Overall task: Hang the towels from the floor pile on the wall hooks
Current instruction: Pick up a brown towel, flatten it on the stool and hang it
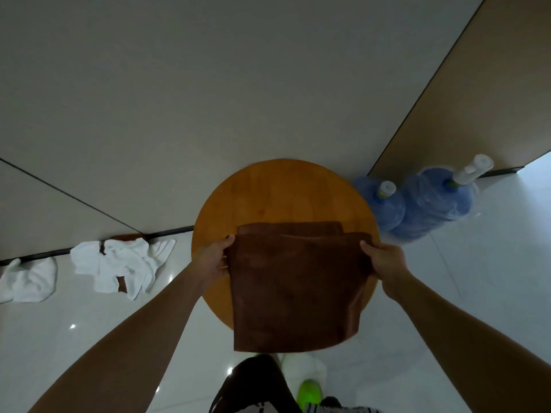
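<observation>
Two hands, left (212, 257) and right (384, 262), each grip pinching top corner of brown towel (293, 290) over round wooden worktop (274, 195). Risk: no hooks in view; corner slips, towel drops.

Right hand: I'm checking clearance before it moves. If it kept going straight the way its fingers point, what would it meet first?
The right hand grips the brown towel, fingers pointing up-left across the round wooden table. Probably the second brown towel lying beyond, though depth is unclear.
</observation>
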